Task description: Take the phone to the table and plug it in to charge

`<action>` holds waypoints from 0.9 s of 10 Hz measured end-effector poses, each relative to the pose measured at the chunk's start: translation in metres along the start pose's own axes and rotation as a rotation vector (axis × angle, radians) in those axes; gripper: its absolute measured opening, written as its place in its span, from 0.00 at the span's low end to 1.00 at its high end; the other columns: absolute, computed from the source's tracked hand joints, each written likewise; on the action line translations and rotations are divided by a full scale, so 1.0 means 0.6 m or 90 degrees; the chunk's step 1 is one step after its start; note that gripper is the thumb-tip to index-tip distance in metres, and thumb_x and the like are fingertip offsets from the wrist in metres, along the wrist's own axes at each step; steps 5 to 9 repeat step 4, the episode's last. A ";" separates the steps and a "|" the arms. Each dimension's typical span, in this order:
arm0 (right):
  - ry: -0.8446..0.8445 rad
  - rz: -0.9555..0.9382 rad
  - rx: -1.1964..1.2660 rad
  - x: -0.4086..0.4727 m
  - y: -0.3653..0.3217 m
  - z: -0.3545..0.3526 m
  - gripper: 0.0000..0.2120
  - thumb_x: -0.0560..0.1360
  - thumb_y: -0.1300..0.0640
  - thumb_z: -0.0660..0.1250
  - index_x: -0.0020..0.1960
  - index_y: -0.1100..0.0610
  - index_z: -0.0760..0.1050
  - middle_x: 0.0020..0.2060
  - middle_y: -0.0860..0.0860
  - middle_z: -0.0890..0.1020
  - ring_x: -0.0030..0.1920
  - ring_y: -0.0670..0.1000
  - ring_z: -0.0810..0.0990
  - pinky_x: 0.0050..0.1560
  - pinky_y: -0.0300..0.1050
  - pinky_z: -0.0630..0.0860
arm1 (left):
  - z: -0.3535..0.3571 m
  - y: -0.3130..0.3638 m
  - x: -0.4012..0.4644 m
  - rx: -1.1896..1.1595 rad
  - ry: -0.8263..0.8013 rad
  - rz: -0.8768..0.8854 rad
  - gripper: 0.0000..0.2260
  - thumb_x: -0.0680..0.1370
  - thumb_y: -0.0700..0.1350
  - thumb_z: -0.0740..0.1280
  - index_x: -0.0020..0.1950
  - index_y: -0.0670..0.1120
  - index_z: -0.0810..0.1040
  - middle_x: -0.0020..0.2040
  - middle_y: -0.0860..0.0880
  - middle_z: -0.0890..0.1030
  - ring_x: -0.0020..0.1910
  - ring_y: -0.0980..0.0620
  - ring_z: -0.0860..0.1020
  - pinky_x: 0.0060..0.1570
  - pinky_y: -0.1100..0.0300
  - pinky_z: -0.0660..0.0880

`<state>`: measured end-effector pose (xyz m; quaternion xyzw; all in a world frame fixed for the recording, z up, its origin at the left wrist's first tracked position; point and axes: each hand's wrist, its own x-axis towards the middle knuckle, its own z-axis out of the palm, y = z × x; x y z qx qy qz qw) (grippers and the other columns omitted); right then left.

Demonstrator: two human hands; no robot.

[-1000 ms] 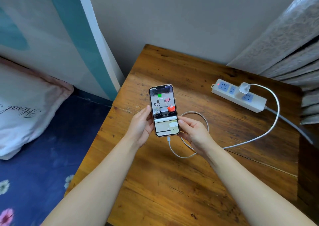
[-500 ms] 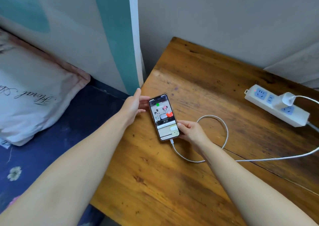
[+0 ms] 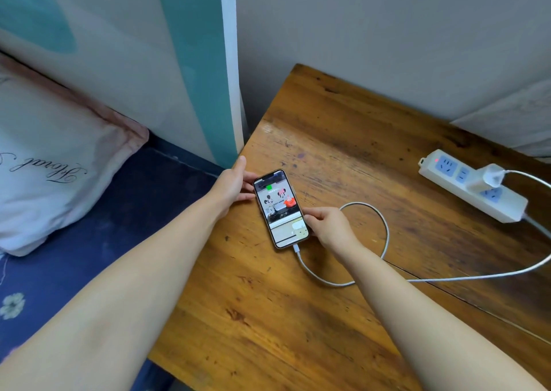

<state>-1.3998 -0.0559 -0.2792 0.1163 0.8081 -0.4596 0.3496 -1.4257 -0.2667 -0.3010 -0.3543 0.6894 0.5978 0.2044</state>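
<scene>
phone [image 3: 280, 208] on table [image 3: 328, 316] — cable [image 3: 384, 229] plugged in

head view | worn on the person's head | faces forward and down, steep | close over the brown wooden bench [image 3: 343, 158] near its left edge | single view

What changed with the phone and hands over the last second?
The phone went from held up above the table to lying near its left edge. The left hand let go of its side and now touches the top corner; the right hand kept its grip on the lower right edge. The cable stayed plugged in, charger still in the strip.
</scene>
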 end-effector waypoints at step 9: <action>-0.014 -0.045 -0.151 -0.017 -0.005 -0.011 0.22 0.77 0.66 0.51 0.67 0.55 0.71 0.64 0.54 0.77 0.60 0.52 0.75 0.46 0.34 0.74 | -0.002 -0.003 -0.003 0.059 0.014 0.002 0.27 0.79 0.61 0.48 0.61 0.46 0.77 0.48 0.46 0.79 0.46 0.50 0.78 0.50 0.55 0.79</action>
